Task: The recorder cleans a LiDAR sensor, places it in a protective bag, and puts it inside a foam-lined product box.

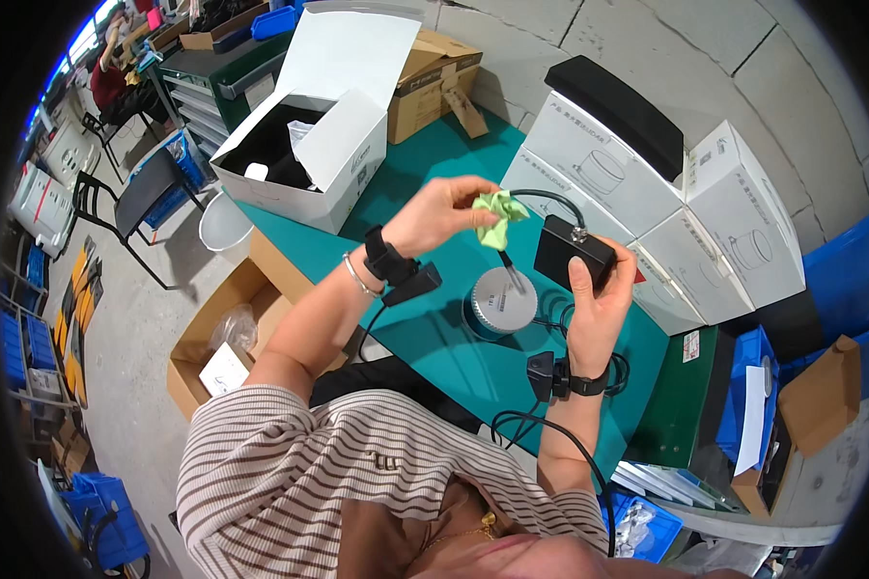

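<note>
My left hand pinches a crumpled light-green cloth above the teal table. A black cable runs from the cloth to a metal connector on a small black box. My right hand grips that box, its thumb on the near face. Just under the cloth, a dark cable end hangs above a round device with a silver-grey top and dark sides, which stands on the table. How the cloth lies around the cable is hidden by my fingers.
Stacked white boxes with a black case on top stand right, against the block wall. An open white box and a brown carton stand far left. Left of the teal table are an open carton and a chair.
</note>
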`<state>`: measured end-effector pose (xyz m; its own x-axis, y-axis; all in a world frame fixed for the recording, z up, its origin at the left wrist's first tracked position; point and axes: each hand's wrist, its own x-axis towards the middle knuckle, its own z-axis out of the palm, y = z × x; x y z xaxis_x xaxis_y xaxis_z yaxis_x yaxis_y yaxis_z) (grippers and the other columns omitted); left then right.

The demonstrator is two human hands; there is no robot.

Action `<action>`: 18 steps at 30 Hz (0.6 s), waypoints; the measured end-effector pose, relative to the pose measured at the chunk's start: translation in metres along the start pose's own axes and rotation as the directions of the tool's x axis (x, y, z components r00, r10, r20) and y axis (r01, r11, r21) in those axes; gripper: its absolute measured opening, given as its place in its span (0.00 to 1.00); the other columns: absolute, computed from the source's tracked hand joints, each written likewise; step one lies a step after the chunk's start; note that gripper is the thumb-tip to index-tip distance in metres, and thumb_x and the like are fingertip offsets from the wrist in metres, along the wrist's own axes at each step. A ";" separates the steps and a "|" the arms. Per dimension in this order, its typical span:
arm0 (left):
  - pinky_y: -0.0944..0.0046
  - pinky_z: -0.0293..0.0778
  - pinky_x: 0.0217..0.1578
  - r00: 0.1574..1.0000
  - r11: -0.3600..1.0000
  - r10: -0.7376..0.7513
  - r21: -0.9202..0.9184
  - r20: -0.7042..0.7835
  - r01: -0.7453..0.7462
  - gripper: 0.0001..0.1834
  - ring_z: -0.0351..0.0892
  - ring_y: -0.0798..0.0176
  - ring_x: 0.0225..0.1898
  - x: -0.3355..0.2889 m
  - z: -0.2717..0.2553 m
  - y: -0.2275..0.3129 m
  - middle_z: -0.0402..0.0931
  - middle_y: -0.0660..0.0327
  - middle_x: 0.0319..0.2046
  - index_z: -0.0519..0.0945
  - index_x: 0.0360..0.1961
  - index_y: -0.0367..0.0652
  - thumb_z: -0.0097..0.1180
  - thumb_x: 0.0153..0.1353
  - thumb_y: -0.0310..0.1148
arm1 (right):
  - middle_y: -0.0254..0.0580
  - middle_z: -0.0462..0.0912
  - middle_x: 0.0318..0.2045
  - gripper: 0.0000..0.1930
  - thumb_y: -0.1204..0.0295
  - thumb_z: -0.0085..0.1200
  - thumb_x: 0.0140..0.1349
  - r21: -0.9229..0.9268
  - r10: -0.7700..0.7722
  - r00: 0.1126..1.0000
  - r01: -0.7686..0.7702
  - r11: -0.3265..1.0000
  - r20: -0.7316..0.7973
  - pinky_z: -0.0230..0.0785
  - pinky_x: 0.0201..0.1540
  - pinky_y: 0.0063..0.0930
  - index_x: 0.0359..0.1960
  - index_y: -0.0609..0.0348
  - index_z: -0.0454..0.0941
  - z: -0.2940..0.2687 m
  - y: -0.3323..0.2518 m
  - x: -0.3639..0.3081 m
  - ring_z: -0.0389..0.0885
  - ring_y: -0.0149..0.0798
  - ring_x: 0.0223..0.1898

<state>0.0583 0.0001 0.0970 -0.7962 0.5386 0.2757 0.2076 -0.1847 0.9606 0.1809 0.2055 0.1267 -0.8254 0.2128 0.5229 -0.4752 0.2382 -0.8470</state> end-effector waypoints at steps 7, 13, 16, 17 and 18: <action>0.68 0.73 0.48 0.987 0.966 -0.106 -0.221 0.118 0.130 0.22 0.77 0.71 0.44 -0.025 0.031 -0.015 0.79 0.63 0.43 0.74 0.54 0.35 0.63 0.62 0.32 | 0.41 0.74 0.49 0.15 0.72 0.52 0.69 0.537 0.178 0.970 -0.064 0.841 -0.163 0.66 0.57 0.31 0.54 0.62 0.68 0.005 0.011 0.008 0.73 0.35 0.51; 0.68 0.75 0.34 0.977 0.916 0.051 0.398 -0.209 0.038 0.16 0.80 0.68 0.30 -0.033 0.002 -0.034 0.80 0.59 0.30 0.79 0.46 0.38 0.64 0.57 0.29 | 0.43 0.76 0.52 0.18 0.68 0.50 0.71 0.750 0.322 0.941 -0.137 0.647 -0.106 0.68 0.57 0.37 0.59 0.61 0.68 -0.025 0.019 0.009 0.75 0.38 0.53; 0.58 0.71 0.53 0.990 0.539 0.141 0.840 -0.018 -0.061 0.25 0.74 0.52 0.52 -0.040 -0.017 -0.066 0.75 0.53 0.51 0.76 0.54 0.46 0.66 0.55 0.36 | 0.42 0.76 0.52 0.17 0.69 0.48 0.71 0.756 0.344 0.938 -0.196 0.624 -0.041 0.69 0.56 0.37 0.58 0.60 0.69 -0.014 0.016 0.003 0.75 0.38 0.53; 0.52 0.64 0.60 0.990 0.577 0.107 0.817 -0.088 0.010 0.29 0.64 0.47 0.60 -0.044 -0.012 -0.064 0.70 0.51 0.56 0.73 0.58 0.47 0.66 0.55 0.40 | 0.43 0.77 0.52 0.16 0.70 0.47 0.71 0.755 0.313 0.950 -0.215 0.620 0.013 0.69 0.56 0.36 0.57 0.61 0.69 -0.012 0.019 0.000 0.75 0.36 0.53; 0.53 0.69 0.56 0.958 0.569 0.281 0.813 -0.055 -0.120 0.31 0.70 0.51 0.57 -0.046 -0.011 -0.060 0.71 0.52 0.55 0.71 0.60 0.45 0.64 0.59 0.44 | 0.43 0.75 0.52 0.17 0.70 0.47 0.72 0.715 0.324 0.945 -0.258 0.650 0.046 0.69 0.55 0.34 0.58 0.62 0.67 -0.010 0.022 -0.001 0.75 0.36 0.53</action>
<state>0.0767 -0.0228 0.0264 -0.7360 0.4187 0.5319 0.6759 0.4990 0.5424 0.1744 0.2203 0.1087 -0.9479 0.2350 0.2152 -0.3142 -0.5774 -0.7536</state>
